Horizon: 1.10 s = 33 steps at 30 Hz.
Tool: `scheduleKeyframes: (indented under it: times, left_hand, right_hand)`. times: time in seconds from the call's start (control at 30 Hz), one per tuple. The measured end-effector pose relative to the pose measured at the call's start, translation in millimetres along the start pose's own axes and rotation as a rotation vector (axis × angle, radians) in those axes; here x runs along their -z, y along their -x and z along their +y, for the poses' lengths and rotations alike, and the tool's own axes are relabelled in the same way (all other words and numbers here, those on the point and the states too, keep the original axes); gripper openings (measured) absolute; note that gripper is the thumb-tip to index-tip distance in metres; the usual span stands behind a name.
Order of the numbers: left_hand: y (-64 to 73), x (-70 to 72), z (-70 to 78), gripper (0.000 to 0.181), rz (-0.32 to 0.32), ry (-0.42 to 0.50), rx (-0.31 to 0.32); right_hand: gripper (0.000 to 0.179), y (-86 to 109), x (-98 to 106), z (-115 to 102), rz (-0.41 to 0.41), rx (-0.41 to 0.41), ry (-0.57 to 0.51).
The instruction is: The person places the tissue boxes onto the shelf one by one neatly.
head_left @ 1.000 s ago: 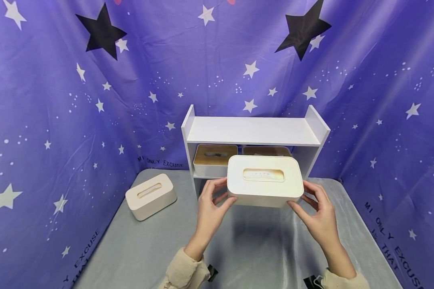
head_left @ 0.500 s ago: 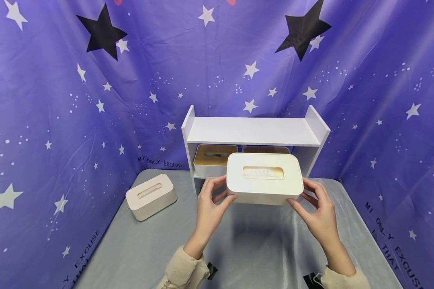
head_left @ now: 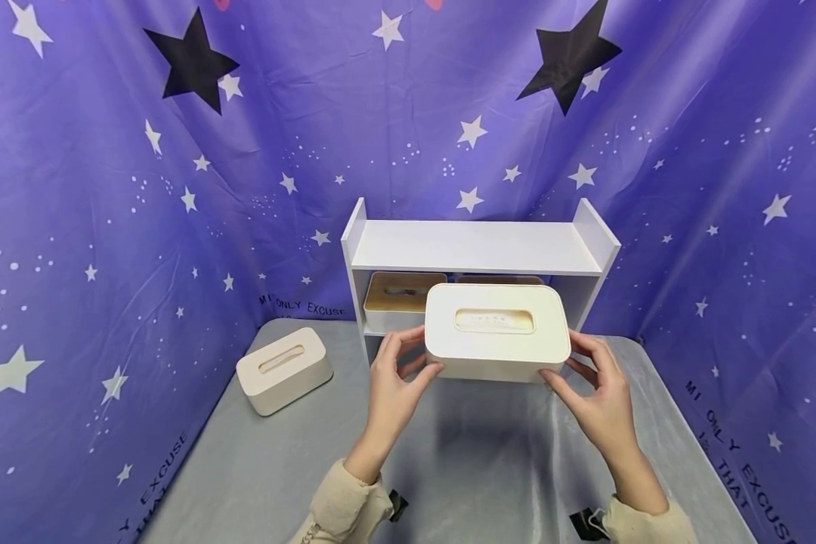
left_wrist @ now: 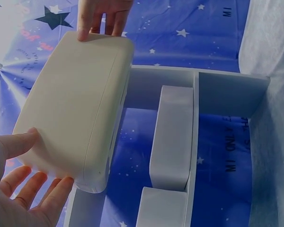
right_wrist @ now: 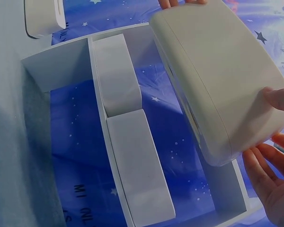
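Observation:
A cream tissue box with an oval slot in its lid is held in the air, in front of the white shelf. My left hand grips its left end, thumb on the near side and fingers round the end. At the opposite end my right hand grips it the same way. The left wrist view shows the box between both hands, the shelf beyond. In the right wrist view, my right hand touches the box's near end.
A second cream tissue box stands on the grey tabletop at the left. Two white boxes with brown lids sit side by side in the shelf's middle level; the left one shows more, the right one is mostly hidden. A purple star-patterned curtain surrounds the table.
Both hands have raised the held tissue box slightly, and it now covers more of the right-hand box on the shelf. The box on the table has not moved.

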<state>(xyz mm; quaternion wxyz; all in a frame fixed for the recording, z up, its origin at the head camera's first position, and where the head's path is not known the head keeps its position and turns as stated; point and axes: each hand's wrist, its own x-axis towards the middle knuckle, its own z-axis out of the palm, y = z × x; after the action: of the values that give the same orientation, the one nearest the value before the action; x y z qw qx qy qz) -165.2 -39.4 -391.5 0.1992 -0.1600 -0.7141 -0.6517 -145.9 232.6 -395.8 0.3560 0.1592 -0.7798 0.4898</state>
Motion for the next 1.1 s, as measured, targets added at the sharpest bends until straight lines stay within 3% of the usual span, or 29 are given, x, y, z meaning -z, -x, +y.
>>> scheduleKeyframes:
  times: [0.2, 0.7, 1.1]
  left_hand:
    - [-1.3, 0.7, 1.7, 0.049, 0.000, -0.003, -0.003]
    - [-9.9, 1.7, 7.9, 0.050, -0.009, -0.019, -0.019]
    - [-17.5, 3.2, 13.1, 0.049, -0.001, -0.019, -0.038]
  right_hand:
    - [0.072, -2.3, -1, -1, 0.015, 0.022, -0.028]
    - [0.072, -10.6, 0, -3, 0.009, 0.011, 0.029]
    - [0.072, -17.7, -1, -7, 0.036, 0.023, -0.007]
